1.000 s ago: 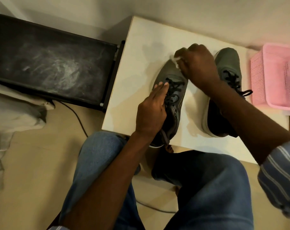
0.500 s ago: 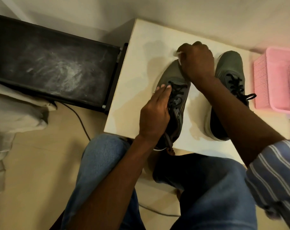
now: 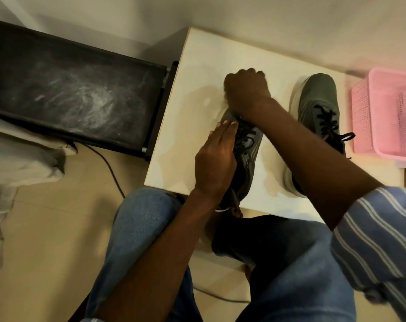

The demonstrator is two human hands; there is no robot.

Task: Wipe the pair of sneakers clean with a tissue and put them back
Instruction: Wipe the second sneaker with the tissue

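Two hands on one sneaker (image 3: 248,154): left hand (image 3: 214,163) flat, right hand (image 3: 246,89) fisted.

With the left sneaker (image 3: 246,154) as landmark, the left hand (image 3: 214,163) lies flat along its left side, fingers straight and pressed against the laces, forearm running back toward the knees, while the right hand (image 3: 246,90) is curled into a fist over its toe, forearm crossing from the right.

Sneakers (image 3: 318,105): grey, black laces, white soles
Surface (image 3: 197,73): cream
Basket (image 3: 383,117), right of surface: pink
Sleeve (image 3: 378,238): blue, white stripes
Jeans (image 3: 137,228): blue
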